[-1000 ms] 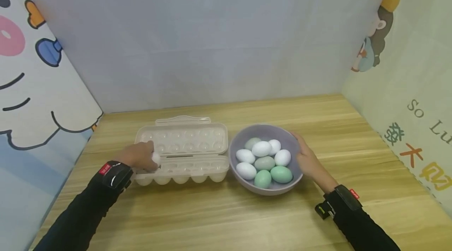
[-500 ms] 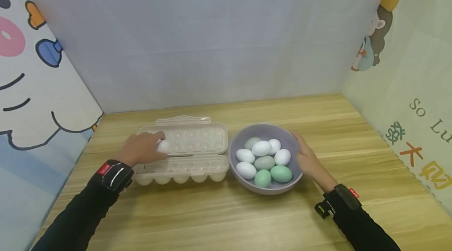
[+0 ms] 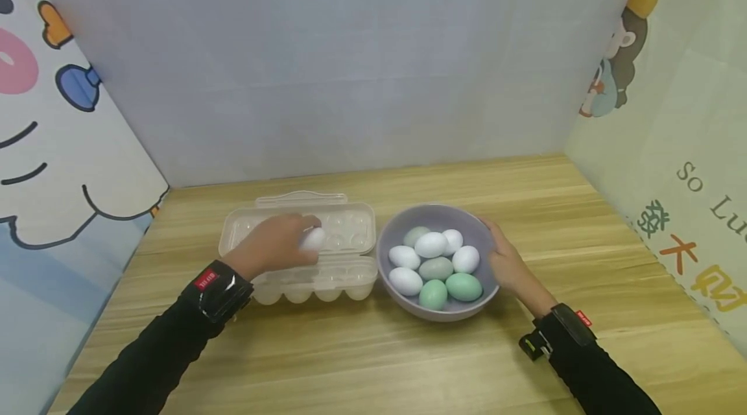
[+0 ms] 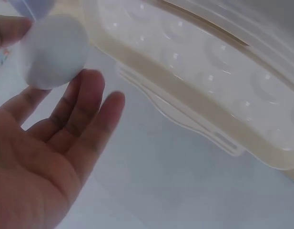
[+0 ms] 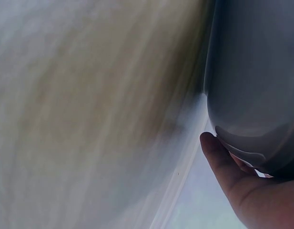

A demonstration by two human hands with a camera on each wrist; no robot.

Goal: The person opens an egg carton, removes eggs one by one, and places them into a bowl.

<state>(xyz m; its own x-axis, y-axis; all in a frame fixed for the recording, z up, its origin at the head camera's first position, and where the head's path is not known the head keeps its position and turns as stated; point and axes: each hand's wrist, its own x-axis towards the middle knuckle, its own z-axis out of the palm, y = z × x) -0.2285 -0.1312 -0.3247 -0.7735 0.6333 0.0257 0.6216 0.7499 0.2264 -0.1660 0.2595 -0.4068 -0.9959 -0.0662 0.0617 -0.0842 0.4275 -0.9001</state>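
Observation:
My left hand (image 3: 277, 243) pinches a white egg (image 4: 54, 52) between thumb and fingertips, with the other fingers spread loosely. In the head view it hovers over an open clear plastic egg carton (image 3: 344, 279), covering part of its left side. The carton's lid (image 3: 356, 227) is folded back. To its right sits a purple-grey bowl (image 3: 397, 224) holding several white eggs (image 3: 432, 245), green eggs (image 3: 464, 286) and greyish-green eggs (image 3: 436, 268). My right hand (image 3: 513, 266) grips the bowl at its right rim; the right wrist view shows a finger along the outer wall.
Both containers stand on a wood-grain table (image 3: 362, 363). A pale cloth backdrop (image 3: 362, 65) rises behind it. Cartoon-printed panels (image 3: 70, 142) flank the table on the left and right.
My left hand has risen from the carton's left end with the white egg and moved right, toward the bowl. The right hand and the bowl have stayed put.

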